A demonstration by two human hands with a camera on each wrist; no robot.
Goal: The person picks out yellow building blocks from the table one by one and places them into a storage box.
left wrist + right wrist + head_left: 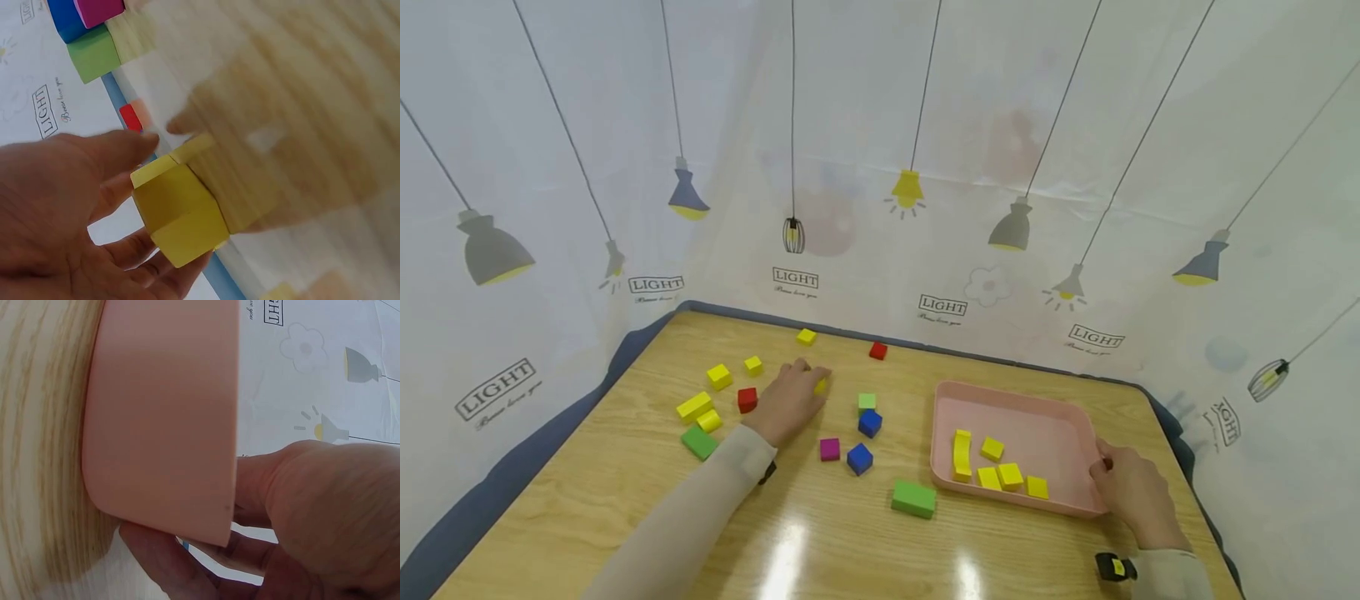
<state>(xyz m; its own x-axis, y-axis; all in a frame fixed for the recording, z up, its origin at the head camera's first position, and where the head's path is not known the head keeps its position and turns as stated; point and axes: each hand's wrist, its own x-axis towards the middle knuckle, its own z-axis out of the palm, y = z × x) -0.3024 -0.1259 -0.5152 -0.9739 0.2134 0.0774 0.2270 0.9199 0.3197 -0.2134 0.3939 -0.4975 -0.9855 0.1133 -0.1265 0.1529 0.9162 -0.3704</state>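
Observation:
My left hand (790,402) reaches over the left half of the table, around a yellow block (181,215). In the left wrist view the thumb stands a little apart from the block, and the other fingers lie loosely bent behind and below it. The block sits on the glossy tabletop beside its own reflection. At the right, my right hand (1135,492) grips the end wall of a pink tray (1037,417), its fingertips partly hidden by the wall in the right wrist view. Inside the tray lie a curved yellow block (962,456) and several small yellow blocks (1011,476).
Left of my left hand are a red cube (747,400), several yellow blocks (694,407) and a green block (699,442). Between hand and tray sit blue cubes (860,459), a magenta cube (830,449), a light green block (867,403) and a green block (913,498).

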